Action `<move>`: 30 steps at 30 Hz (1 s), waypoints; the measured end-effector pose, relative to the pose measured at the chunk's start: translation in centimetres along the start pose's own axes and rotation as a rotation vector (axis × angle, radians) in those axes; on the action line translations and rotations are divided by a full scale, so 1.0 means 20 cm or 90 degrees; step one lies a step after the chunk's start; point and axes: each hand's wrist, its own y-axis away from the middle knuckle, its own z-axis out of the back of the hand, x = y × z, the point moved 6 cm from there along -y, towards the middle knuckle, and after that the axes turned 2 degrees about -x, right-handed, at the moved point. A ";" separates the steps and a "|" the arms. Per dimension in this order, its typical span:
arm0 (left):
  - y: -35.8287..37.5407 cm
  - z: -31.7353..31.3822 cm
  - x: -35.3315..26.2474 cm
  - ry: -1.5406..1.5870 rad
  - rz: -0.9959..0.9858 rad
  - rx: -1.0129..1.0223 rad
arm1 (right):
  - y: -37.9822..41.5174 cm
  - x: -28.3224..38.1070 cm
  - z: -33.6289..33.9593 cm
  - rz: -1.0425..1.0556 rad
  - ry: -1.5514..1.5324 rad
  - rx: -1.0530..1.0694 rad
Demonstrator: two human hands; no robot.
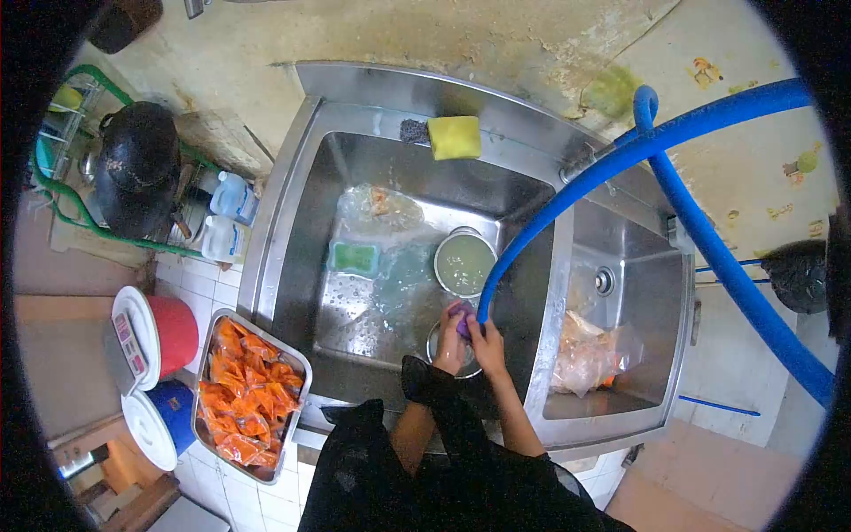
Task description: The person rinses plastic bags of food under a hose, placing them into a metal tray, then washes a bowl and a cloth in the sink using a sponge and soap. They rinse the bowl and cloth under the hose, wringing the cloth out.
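In the head view both my hands are over the large basin of a steel sink [355, 332]. My left hand [449, 344] is closed on a small purple item [462, 317], perhaps a scrubbing pad, mostly covered by fingers. Close beside it, my right hand [487, 344] grips the lower end of a thick blue hose [567, 193]. Below the hands, a round metal bowl [433, 344] is partly hidden. Just beyond them stands a metal pot [439, 266] filled with cloudy greenish water. Further left lie a green sponge in a tray [355, 259] and a clear plastic bag [383, 211].
A yellow sponge [455, 138] and a dark scouring pad [413, 131] sit on the back ledge. Plastic bags [585, 355] lie in the right basin. At left are a tray of orange packets [250, 390], lidded red [173, 328] and blue buckets [177, 412], and a black wok [137, 168].
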 end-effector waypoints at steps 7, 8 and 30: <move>0.08 -0.01 -0.17 -0.352 -0.179 0.156 | -0.11 0.02 -0.01 -0.004 -0.261 0.152; 0.10 -0.02 -0.18 -0.353 -0.180 0.157 | -0.11 0.03 0.00 -0.009 -0.217 0.185; 0.32 -0.17 -0.32 -0.905 -0.400 0.201 | -0.15 0.09 0.08 -0.085 -0.084 -0.156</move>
